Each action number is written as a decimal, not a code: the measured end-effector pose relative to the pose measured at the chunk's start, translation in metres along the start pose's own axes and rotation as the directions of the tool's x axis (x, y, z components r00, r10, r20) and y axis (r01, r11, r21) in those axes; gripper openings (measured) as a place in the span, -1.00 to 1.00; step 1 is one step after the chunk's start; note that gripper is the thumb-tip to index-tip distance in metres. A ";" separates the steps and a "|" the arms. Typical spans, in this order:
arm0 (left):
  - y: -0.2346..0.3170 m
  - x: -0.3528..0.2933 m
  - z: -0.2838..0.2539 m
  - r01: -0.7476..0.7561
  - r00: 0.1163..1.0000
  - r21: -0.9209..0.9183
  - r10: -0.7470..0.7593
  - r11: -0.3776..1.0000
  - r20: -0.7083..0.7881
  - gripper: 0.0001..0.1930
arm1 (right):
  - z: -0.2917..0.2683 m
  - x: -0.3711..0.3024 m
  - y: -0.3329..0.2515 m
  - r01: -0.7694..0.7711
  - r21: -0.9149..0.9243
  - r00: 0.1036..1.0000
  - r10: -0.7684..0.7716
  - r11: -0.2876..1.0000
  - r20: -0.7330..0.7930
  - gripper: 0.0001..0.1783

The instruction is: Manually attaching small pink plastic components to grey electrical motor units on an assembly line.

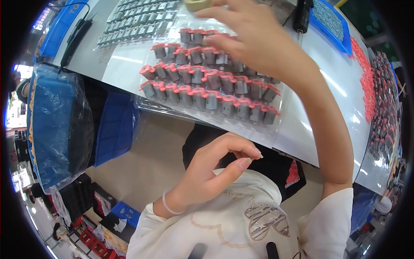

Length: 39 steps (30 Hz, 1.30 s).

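Observation:
My right hand (252, 36) reaches over the far part of the table with its fingers spread, slightly blurred. Close to its fingertips is a yellowish ring that looks like a tape roll (197, 4); whether they touch it I cannot tell. Below this hand, small grey motors (198, 100) with pink-red caps stand in rows in a clear plastic tray (172, 110), and the hand and forearm cover some of them. My left hand (215, 162) hovers in front of my body, short of the table edge. Its fingers are bent, a gap shows between thumb and forefinger, and nothing is in it.
More grey motors (140, 19) lie in rows at the far left. Two dark pen-like tools, a black screwdriver (302, 17) and a blue tray of small parts (327, 21) lie around. Pink pieces (365, 77) line the right side. A plastic-lined blue bin (60, 112) stands left.

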State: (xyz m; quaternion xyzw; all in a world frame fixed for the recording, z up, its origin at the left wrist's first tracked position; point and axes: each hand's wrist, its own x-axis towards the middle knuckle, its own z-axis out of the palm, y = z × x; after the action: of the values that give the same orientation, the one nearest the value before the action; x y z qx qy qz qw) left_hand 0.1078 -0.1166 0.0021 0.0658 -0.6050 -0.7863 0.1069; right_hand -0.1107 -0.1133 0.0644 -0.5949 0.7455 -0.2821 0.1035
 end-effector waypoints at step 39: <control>-0.038 0.047 0.106 0.008 0.990 -0.063 0.001 0.998 0.143 -0.62 | -0.137 -0.304 0.201 -0.655 -0.397 0.713 0.351 0.643 -0.607 -0.75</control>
State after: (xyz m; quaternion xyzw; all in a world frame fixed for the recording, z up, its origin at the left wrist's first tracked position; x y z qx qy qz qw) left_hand 0.0339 -0.0192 -0.0057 0.0069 -0.5858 -0.8079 0.0638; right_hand -0.2621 0.2412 0.0121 -0.2669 0.9344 -0.1324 -0.1954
